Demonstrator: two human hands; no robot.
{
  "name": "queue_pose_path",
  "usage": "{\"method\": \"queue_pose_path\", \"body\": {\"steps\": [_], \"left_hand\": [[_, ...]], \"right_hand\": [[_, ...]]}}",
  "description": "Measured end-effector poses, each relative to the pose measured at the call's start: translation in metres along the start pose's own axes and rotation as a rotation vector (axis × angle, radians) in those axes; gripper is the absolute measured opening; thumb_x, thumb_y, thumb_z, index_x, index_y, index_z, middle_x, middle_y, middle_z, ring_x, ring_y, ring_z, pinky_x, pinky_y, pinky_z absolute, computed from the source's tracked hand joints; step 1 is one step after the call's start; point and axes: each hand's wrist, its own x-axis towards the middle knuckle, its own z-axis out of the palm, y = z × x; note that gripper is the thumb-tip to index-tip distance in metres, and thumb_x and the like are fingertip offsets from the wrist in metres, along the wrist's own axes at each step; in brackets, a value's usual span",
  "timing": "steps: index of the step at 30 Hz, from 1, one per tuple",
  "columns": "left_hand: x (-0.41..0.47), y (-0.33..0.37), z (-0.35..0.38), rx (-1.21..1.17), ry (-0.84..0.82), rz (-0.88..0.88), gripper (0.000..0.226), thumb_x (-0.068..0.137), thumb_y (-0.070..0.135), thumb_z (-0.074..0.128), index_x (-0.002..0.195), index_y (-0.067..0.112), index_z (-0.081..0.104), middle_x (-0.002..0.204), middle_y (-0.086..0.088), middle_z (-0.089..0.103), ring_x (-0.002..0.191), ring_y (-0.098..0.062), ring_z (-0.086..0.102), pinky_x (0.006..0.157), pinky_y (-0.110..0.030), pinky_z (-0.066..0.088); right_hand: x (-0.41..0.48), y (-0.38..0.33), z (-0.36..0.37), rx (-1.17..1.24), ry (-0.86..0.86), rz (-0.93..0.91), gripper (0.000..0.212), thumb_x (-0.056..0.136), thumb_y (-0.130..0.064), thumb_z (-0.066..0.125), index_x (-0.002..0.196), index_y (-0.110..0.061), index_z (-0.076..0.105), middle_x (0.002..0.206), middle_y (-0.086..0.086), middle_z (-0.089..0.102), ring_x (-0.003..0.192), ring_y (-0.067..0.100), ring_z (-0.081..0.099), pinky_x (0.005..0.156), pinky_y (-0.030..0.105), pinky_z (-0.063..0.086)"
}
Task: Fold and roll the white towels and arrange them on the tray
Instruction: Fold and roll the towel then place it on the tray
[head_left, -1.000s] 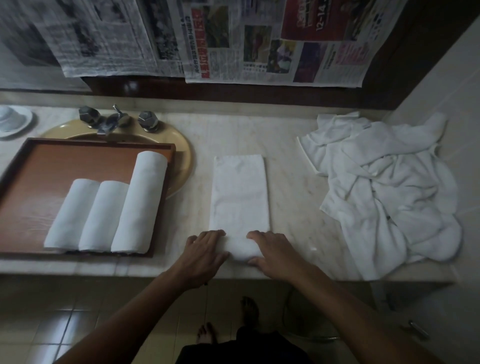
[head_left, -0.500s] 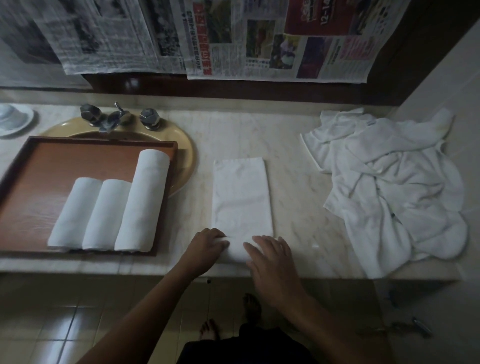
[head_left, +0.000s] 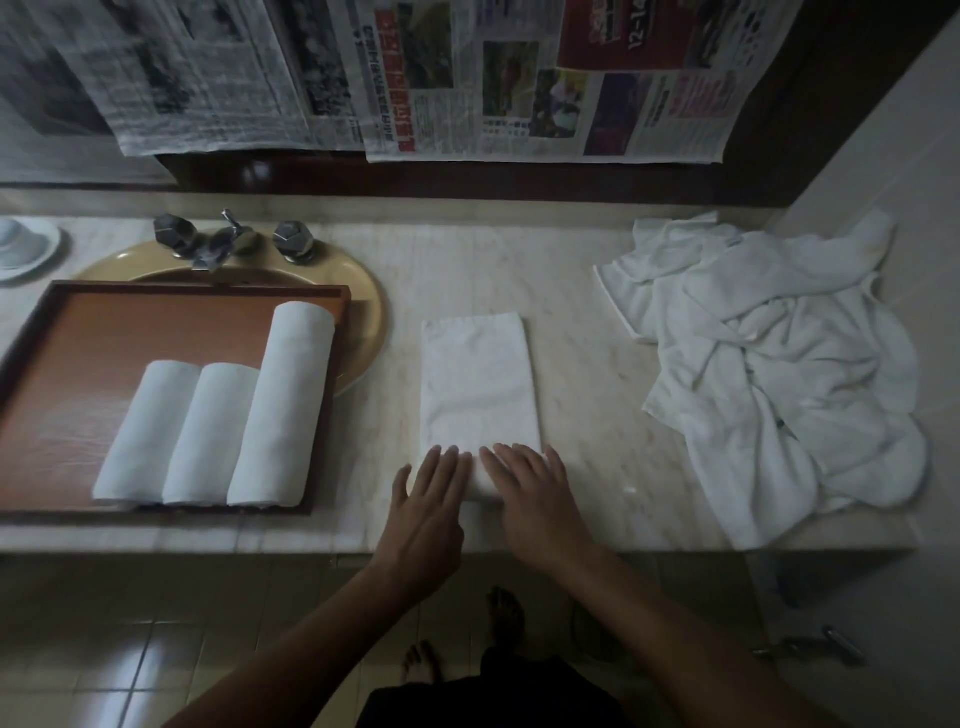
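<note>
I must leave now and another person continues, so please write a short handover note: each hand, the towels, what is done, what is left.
Left hand: open, fingers flat on the rolled near end of the folded towel.
Right hand: open, flat on the same end.
Done: three rolled towels lie side by side on the tray.
Left: finish this roll, put it on the tray, then fold and roll the loose towels piled at the right of the counter.

Your forearms were bare along all their visible length, your left hand and right hand bare as well, a dark plain cloth garment covered your lower body, your feet were bare.
</note>
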Motion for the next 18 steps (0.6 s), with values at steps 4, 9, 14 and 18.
{"method": "queue_pose_path", "body": {"steps": [4,9,14,18], "left_hand": [[0.020,-0.013,-0.005,-0.006,-0.051,-0.009,0.094,0.076,0.011,0.067,0.159,0.009,0.023,0.166,-0.015,0.029,0.155,-0.036,0.024,0.118,-0.061,0.033],[0.031,-0.023,-0.020,-0.086,-0.078,0.052,0.076,0.087,0.040,0.064,0.153,0.015,0.037,0.153,-0.006,0.044,0.143,-0.029,0.040,0.112,-0.054,0.041],[0.021,-0.024,-0.027,-0.223,-0.110,0.054,0.062,0.098,0.058,0.042,0.148,0.022,0.038,0.140,0.002,0.052,0.121,-0.020,0.051,0.102,-0.046,0.043],[0.011,-0.019,-0.030,-0.252,-0.142,0.039,0.044,0.102,0.058,0.022,0.128,0.029,0.043,0.122,0.008,0.054,0.102,-0.015,0.050,0.094,-0.045,0.045]], "right_hand": [[0.021,0.007,-0.018,0.007,-0.057,-0.030,0.073,0.090,-0.026,0.062,0.157,-0.023,0.033,0.154,0.001,0.045,0.139,0.026,0.042,0.119,0.049,0.028],[0.040,0.015,-0.041,0.107,-0.252,-0.009,0.065,0.098,-0.042,0.062,0.155,-0.030,0.034,0.150,0.000,0.046,0.135,0.024,0.044,0.112,0.045,0.034],[0.030,0.022,-0.049,0.345,-0.411,0.058,0.054,0.095,-0.054,0.064,0.140,-0.031,0.045,0.134,0.001,0.061,0.112,0.022,0.060,0.088,0.037,0.047],[0.018,0.016,-0.045,0.428,-0.469,0.149,0.043,0.101,-0.055,0.052,0.133,-0.027,0.045,0.130,0.006,0.063,0.098,0.019,0.058,0.083,0.037,0.046]]}}
